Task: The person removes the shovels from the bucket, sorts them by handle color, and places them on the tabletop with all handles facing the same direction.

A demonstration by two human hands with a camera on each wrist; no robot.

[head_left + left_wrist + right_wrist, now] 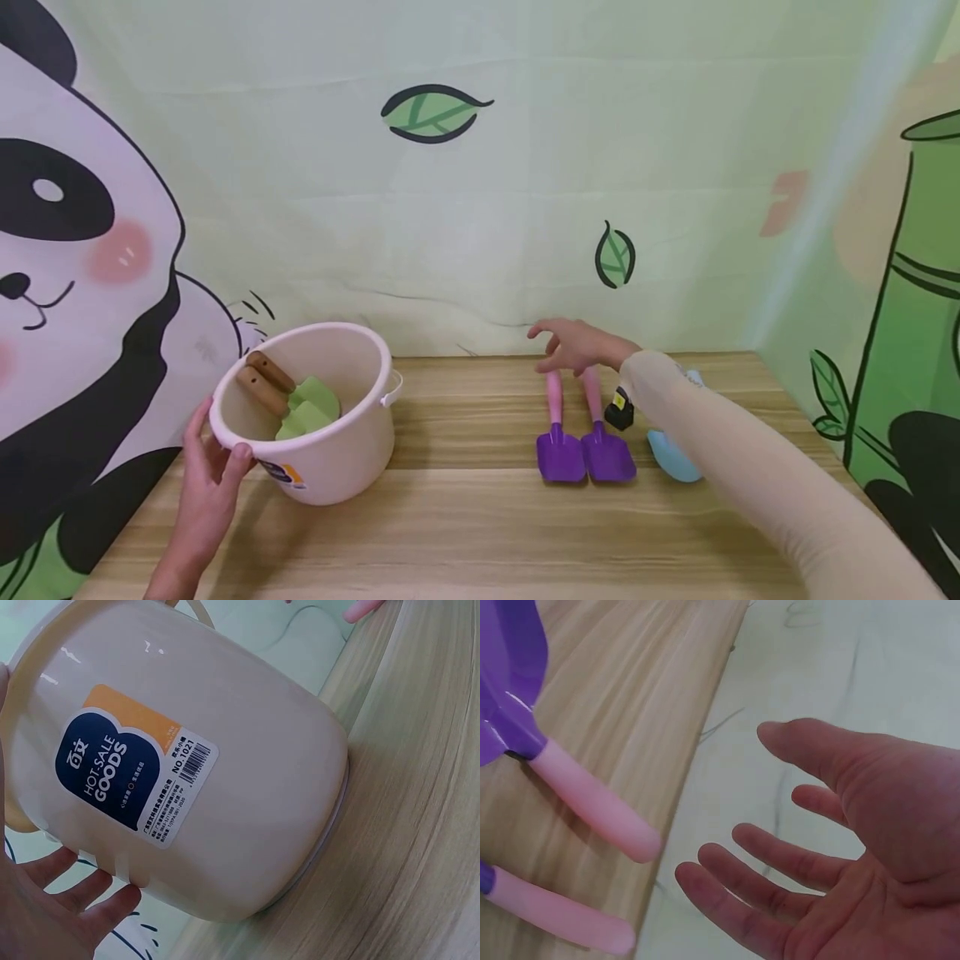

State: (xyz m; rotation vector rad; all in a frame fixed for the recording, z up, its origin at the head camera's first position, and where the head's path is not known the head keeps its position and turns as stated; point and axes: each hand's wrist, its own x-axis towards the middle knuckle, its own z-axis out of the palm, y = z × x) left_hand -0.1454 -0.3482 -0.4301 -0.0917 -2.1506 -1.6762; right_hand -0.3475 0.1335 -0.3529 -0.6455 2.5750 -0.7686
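On the left stands a pale pinkish-white bucket [330, 458] with a printed label [135, 769] on its wall. My left hand [210, 487] holds the bucket at its near left side, thumb at the rim and fingers spread along the outside. Inside lean two green hand shovels [313, 404] with brown handles. To the right, two toy shovels with purple blades [560, 458] and pink handles [592, 799] lie side by side. My right hand [577, 344] hovers at the handle ends, fingers apart and nothing in it.
Right of the purple shovels sits a small black object [619, 412] with a yellow mark. A light blue item [673, 458] lies beside it, partly covered by my right sleeve [720, 442]. A printed cloth wall [450, 250] borders the wooden table [480, 533] at the back.
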